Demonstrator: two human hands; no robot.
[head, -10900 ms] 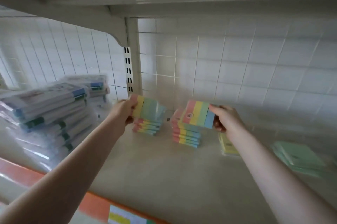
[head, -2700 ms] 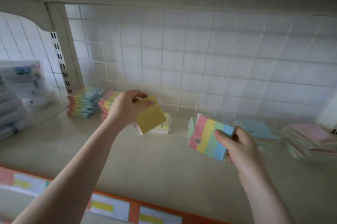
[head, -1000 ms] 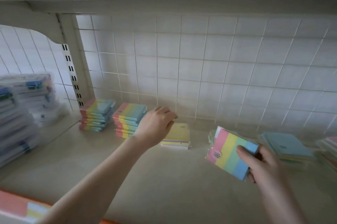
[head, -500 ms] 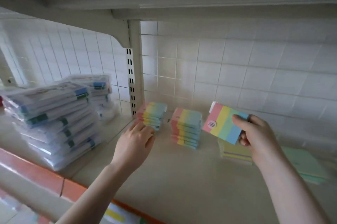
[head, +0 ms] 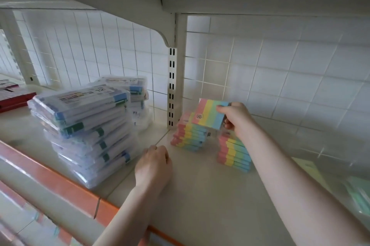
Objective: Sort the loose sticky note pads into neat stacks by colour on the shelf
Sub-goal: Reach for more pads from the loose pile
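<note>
Head view: rainbow pad (head: 210, 113) pinched in right hand (head: 238, 118) grip.

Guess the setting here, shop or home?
Likely a stationery shop: retail shelving with a slotted upright, an orange shelf edge for labels, and multiples of wrapped stock, striped pads and clear packs.

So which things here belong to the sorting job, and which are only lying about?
Part of the job:
- striped pad, pinched in the right hand
- two striped stacks
- yellow pad and green pads at right
- left hand, holding nothing
- shelf

Only lying about:
- clear packs
- red boxes
</note>
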